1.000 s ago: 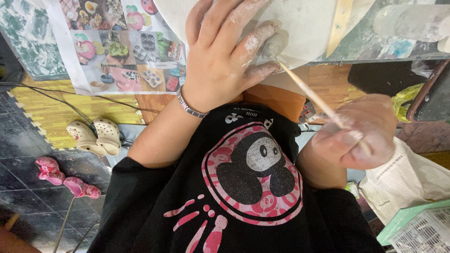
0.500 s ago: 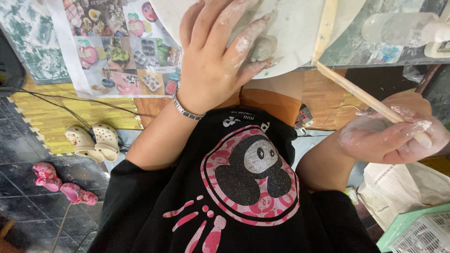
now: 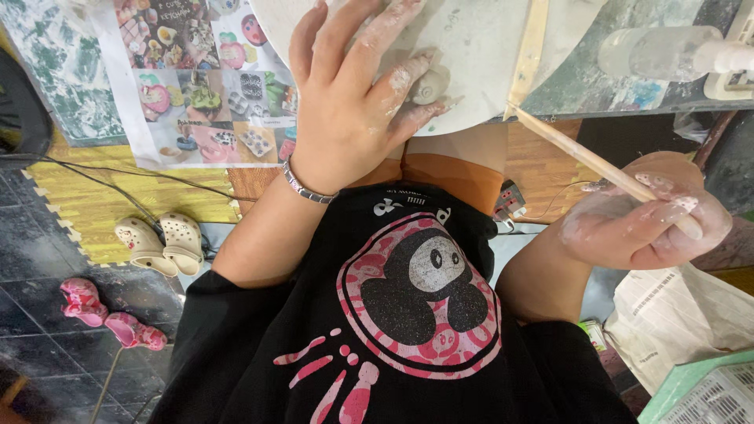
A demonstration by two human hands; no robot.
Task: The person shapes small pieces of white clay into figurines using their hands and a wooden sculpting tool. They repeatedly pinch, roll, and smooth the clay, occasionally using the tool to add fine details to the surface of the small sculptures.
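Observation:
My left hand, smeared with pale clay, lies flat with its fingers spread on a white round slab at the table edge. Its fingertips touch a small grey clay lump. My right hand, also coated in clay, hovers below the table edge to the right, shut on a thin wooden stick. The stick slants up to the slab's rim. A flat wooden strip rests across the slab. A silver bracelet circles my left wrist.
A clear plastic bottle lies on the table at top right. A printed picture sheet hangs at the table's left. On the floor are beige clogs, pink shoes, newspaper and a green basket.
My right hand has carried the stick to the right and outward, away from the slab's underside. My left hand stays on the slab and the clay lump now shows past its fingers.

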